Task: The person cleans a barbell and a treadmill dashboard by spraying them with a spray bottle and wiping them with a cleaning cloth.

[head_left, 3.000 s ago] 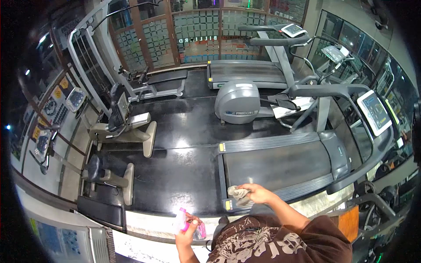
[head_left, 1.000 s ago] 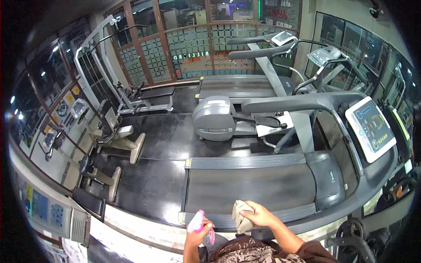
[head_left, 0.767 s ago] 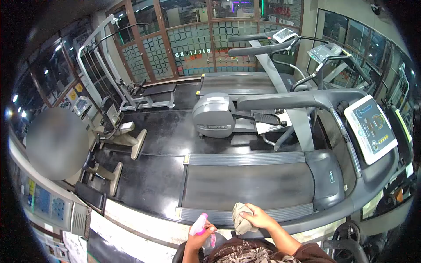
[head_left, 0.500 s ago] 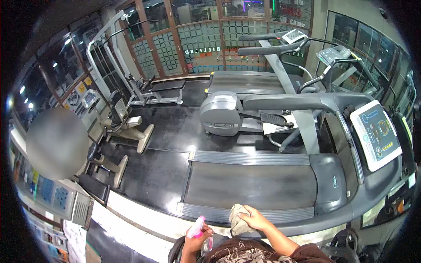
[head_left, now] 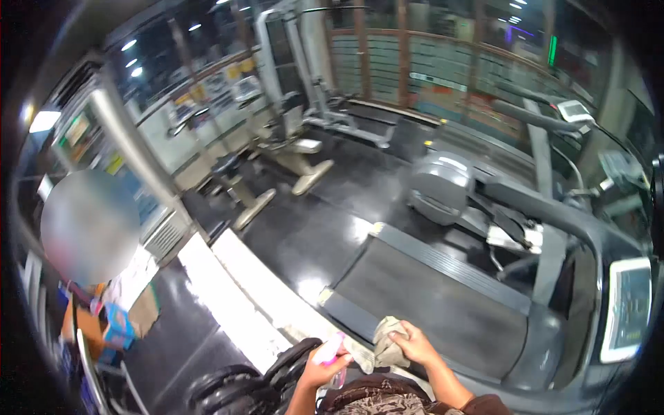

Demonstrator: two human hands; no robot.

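My right hand (head_left: 415, 344) presses a crumpled grey-beige cloth (head_left: 384, 343) against the near side rail of a treadmill (head_left: 443, 311). My left hand (head_left: 322, 372) holds a pink spray bottle (head_left: 330, 351) upright close to my chest, its nozzle near the cloth. The treadmill's dark belt stretches away to the right toward its white console screen (head_left: 626, 309).
Stacked black weight plates (head_left: 242, 377) lie at my lower left beside a white floor strip (head_left: 238, 304). An elliptical trainer (head_left: 443, 183), benches (head_left: 294, 162) and a cable machine (head_left: 290, 41) stand farther back. A person, blurred, is at the far left (head_left: 86, 225).
My view has swung sharply to the left, bringing the weight plates and the left wall into sight. Both hands keep their hold; the cloth stays on the treadmill's near rail.
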